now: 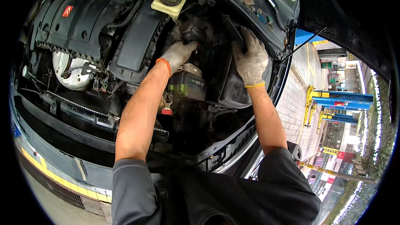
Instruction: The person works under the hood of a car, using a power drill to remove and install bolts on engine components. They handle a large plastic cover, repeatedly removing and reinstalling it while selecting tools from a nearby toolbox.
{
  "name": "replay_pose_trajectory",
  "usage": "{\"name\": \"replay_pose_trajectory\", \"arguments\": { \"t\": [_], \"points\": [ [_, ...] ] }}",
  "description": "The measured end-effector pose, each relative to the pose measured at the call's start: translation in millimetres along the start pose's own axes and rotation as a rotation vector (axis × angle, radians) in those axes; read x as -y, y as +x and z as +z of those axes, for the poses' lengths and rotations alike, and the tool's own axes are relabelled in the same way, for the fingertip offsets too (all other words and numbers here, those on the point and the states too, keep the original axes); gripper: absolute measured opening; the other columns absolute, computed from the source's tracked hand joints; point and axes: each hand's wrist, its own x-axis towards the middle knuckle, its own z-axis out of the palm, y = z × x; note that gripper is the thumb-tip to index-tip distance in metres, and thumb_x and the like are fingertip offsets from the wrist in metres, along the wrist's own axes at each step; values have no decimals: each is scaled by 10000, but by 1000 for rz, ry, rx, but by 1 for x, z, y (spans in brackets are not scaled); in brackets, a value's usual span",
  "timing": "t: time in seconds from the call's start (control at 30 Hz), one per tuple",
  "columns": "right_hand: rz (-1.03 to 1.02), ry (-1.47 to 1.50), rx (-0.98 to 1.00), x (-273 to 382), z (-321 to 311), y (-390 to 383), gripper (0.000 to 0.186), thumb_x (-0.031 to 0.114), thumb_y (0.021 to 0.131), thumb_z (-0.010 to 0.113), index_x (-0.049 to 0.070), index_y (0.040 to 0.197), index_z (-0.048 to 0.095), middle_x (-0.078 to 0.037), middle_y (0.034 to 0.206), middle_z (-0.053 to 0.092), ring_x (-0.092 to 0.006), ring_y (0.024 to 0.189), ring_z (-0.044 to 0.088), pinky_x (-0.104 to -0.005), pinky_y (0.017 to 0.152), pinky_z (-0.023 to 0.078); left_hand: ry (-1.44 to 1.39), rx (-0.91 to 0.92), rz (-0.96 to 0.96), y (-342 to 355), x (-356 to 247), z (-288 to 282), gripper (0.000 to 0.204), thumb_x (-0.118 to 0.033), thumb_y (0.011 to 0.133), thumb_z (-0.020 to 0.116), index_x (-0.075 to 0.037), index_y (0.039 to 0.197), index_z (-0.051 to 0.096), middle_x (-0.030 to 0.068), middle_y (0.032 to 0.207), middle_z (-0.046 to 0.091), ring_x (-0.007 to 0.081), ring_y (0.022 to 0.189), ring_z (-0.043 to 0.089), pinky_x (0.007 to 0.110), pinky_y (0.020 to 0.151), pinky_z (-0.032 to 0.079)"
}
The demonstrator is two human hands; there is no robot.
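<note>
Both my hands wear off-white knit work gloves inside a car's open engine bay. My left hand (180,55), with an orange cuff, reaches behind the battery (189,86). Its fingers are closed near the fingertips, beside a tiny reddish spot; what they hold is too dark to make out. My right hand (252,58), with a yellow cuff, is at the black plastic cover (238,84) on the right. Its thumb and fingers lie on either side of a dark upright plastic edge (234,30), gripping it.
A yellowish fluid reservoir (159,6) with a black cap stands beyond my left hand. Left of it are a long black housing (139,43) and the engine cover (81,16). A thin prop rod (306,41) rises at the right. Blue and yellow lift posts (341,100) stand outside.
</note>
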Motion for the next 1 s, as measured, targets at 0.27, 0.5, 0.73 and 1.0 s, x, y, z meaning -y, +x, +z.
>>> {"name": "replay_pose_trajectory", "arguments": {
  "t": [0.27, 0.5, 0.73, 1.0],
  "points": [
    [9, 13, -16, 0, 0, -1, 475, 209, 823, 778, 147, 1284, 682, -66, 1286, 695, -345, 1071, 673, -452, 929, 547, -252, -13, -156, -38, -6, -9, 510, -470, 982, 586, -37, 1217, 717, 180, 1188, 700, 228, 970, 693, 362, 855, 537],
    [-11, 34, -23, 1, 1, 1, 461, 219, 839, 771, 134, 1283, 680, -89, 1297, 694, -357, 1083, 686, -455, 933, 551, 25, 57, 45, -3, 26, -14, 481, -510, 957, 610, -124, 1222, 722, 213, 1302, 659, 246, 1122, 646, 365, 981, 484],
    [-13, 3, -9, 1, 2, 1, 451, 217, 844, 767, 124, 1278, 683, -114, 1284, 698, -368, 1094, 683, -460, 939, 548, 315, 35, -8, 8, 3, -11, 549, -487, 977, 569, -46, 1277, 700, 218, 1341, 658, 338, 1230, 611, 418, 1018, 464],
    [-19, -8, 19, 1, -1, -1, 456, 210, 854, 762, 100, 1287, 674, -144, 1283, 694, -384, 1108, 680, -465, 961, 539, 780, -271, -123, 9, -2, 26, 628, -536, 933, 626, -48, 1325, 680, 211, 1407, 623, 362, 1329, 580, 447, 1097, 477]
  ]
}}
